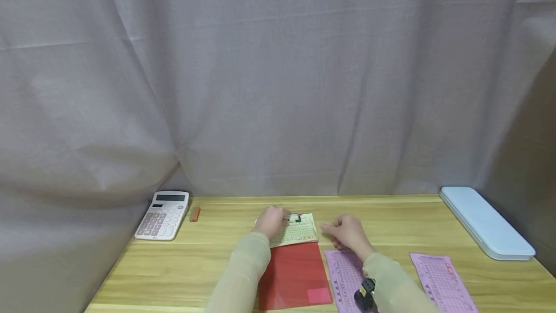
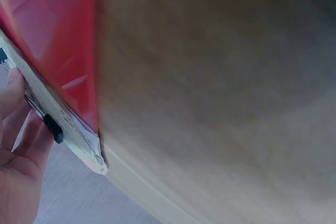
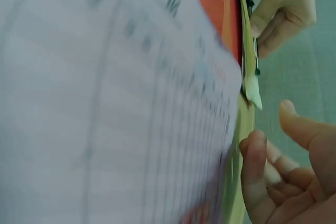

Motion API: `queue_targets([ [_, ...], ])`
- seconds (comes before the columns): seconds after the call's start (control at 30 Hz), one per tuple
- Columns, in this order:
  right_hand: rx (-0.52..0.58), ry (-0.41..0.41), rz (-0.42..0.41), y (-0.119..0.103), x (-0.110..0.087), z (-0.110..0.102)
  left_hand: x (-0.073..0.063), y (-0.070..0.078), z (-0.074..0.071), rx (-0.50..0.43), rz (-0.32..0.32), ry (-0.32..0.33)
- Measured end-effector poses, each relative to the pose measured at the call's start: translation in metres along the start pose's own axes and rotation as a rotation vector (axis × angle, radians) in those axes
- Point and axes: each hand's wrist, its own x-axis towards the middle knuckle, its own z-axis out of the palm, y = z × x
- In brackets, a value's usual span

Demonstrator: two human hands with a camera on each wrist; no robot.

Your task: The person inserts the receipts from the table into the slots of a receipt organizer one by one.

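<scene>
My left hand [image 1: 271,221] is at the top edge of pale printed sheets [image 1: 299,233], which lie over the upper part of a red folder [image 1: 293,272]. In the left wrist view its thumb and fingers pinch a metal paper fastener with black end pieces [image 2: 53,128] along the sheets' edge. My right hand [image 1: 349,233] hovers right of those sheets, holding nothing; the right wrist view shows its thumb apart from the loosely bent fingers [image 3: 255,156]. Below it lies a purple printed sheet [image 1: 340,269], partly covered by the right forearm.
Another purple sheet [image 1: 443,281] lies farther right. A light blue case [image 1: 488,223] stands at the table's right edge. At the back left are a white calculator [image 1: 164,215] and a small orange-brown block [image 1: 195,214]. Grey cloth [image 1: 278,86] hangs behind the wooden table [image 1: 182,274].
</scene>
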Motion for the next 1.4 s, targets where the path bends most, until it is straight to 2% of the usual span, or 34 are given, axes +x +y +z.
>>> queue_targets([
  [0.33, -0.173, -0.021, -0.186, 0.014, -0.012, -0.026, -0.002, 0.001, -0.003, 0.007, 0.024, 0.019],
  [0.57, -0.282, -0.104, -0.332, 0.023, -0.026, -0.040, -0.003, 0.002, -0.003, 0.006, 0.030, 0.030],
  [0.77, -0.375, -0.175, -0.442, 0.028, -0.035, -0.045, -0.004, 0.003, -0.004, 0.005, 0.014, 0.019],
  [0.87, -0.409, -0.174, -0.503, 0.029, -0.037, -0.043, -0.004, 0.003, -0.003, -0.002, 0.008, 0.017],
  [1.0, -0.432, -0.143, -0.525, 0.030, -0.036, -0.039, -0.005, 0.002, -0.002, -0.012, 0.002, 0.015],
  [1.27, -0.435, -0.104, -0.471, 0.031, -0.032, -0.034, -0.005, 0.003, -0.002, -0.011, -0.003, 0.009],
  [1.4, -0.441, -0.098, -0.471, 0.030, -0.032, -0.034, -0.005, 0.002, -0.002, -0.021, -0.009, 0.008],
])
